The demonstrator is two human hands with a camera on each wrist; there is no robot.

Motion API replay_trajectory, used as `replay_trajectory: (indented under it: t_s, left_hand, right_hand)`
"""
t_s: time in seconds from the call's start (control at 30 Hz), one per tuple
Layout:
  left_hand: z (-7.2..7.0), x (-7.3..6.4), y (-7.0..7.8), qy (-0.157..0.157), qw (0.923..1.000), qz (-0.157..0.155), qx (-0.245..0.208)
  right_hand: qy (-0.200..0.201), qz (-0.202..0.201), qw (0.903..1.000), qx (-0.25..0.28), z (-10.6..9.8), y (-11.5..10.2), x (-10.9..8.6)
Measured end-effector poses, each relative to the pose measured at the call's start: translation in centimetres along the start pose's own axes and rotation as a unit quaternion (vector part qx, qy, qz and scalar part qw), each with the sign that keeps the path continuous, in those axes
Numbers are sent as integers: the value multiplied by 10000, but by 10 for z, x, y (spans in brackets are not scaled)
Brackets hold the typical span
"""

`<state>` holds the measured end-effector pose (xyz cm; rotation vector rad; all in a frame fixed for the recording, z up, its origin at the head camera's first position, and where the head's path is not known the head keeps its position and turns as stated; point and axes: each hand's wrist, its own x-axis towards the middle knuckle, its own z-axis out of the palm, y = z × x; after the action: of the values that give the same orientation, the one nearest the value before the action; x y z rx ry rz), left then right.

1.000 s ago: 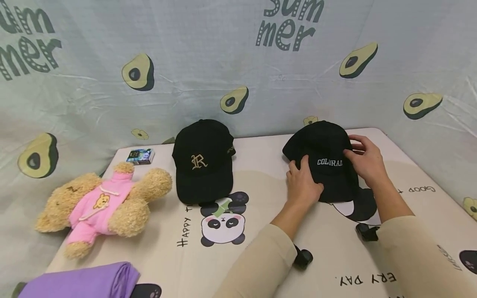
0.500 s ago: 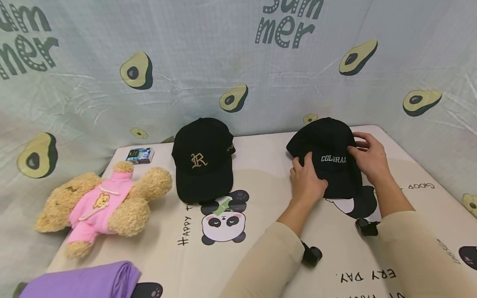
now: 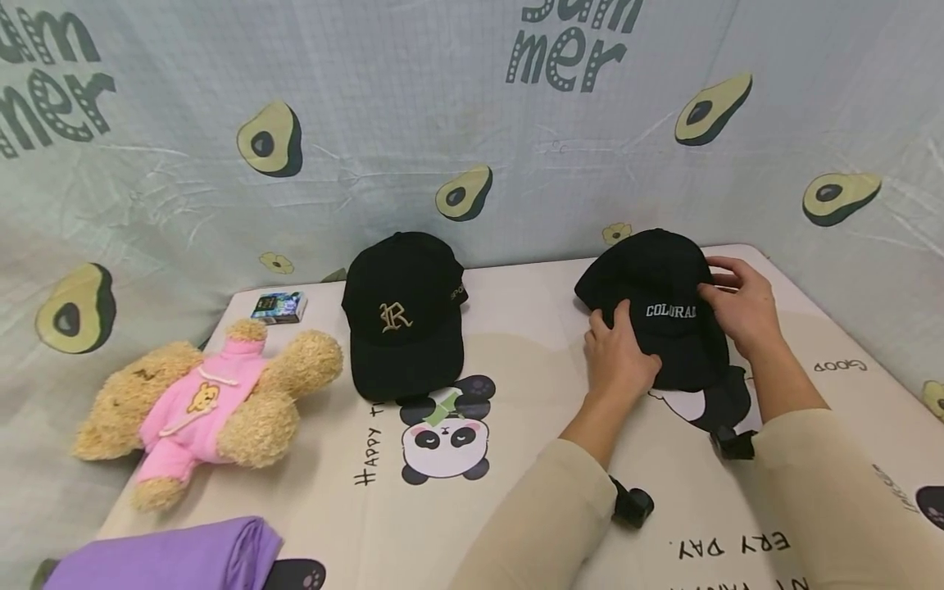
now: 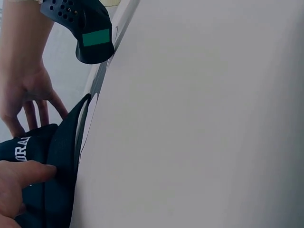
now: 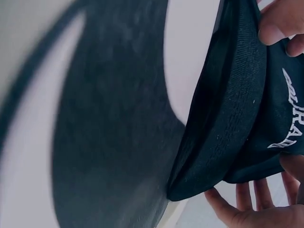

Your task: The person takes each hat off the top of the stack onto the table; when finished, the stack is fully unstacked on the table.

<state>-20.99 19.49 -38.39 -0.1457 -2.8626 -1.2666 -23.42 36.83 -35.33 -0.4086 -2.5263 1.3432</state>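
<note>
A black cap with white lettering, partly covered by fingers, sits at the back right of the table, brim toward me. My left hand holds its left side, the thumb by the brim. On the opposite side my right hand grips the crown, thumb on the front and the other fingers reaching around the edge. Seen from the left wrist, the cap's brim stands close to the tabletop. The right wrist view shows the brim near a dark printed patch, with fingers on both sides.
A second black cap with a gold letter sits left of the hands. Further left lie a small box, a teddy bear in pink clothing and a folded purple cloth. A printed curtain hangs behind the table.
Both hands and the lettered cap between them have shifted slightly to the right and back. The other cap, the bear, the box and the cloth stay put.
</note>
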Motion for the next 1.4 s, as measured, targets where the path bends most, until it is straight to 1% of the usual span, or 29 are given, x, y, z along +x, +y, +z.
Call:
replay_trajectory:
  t_s: [0.23,0.57,0.7,0.8,0.9,1.07,1.2,1.27,1.4]
  left_hand:
    - [8,-2,4,-72,10000,58,1]
    - [16,1,8,-168,9998,124,-51]
    - [18,0,10,-317,9994,165,-22]
    - [20,-1,13,-439,9987,250,47]
    - [21,-1,15,-486,9978,351,277]
    - [25,-1,16,-399,9942,504,866]
    - [33,-2,20,-377,9895,615,1254]
    - [37,-4,22,-396,9881,639,1343]
    - [42,-5,25,-460,9865,658,1425]
  right_hand:
    - [-203,3,9997,-115,-12,4,5]
    - [-96,150,9998,-41,-18,9,13]
    - [-123,153,9998,-79,-22,10,15]
    - [-123,98,9998,-79,-27,10,16]
    - [-94,64,9999,-83,-31,8,17]
    - [18,119,9999,-23,-31,5,19]
    - [63,161,9998,46,-36,6,17]
    - [68,158,9998,58,-37,7,15]
    - [46,-45,9999,-98,-39,9,13]
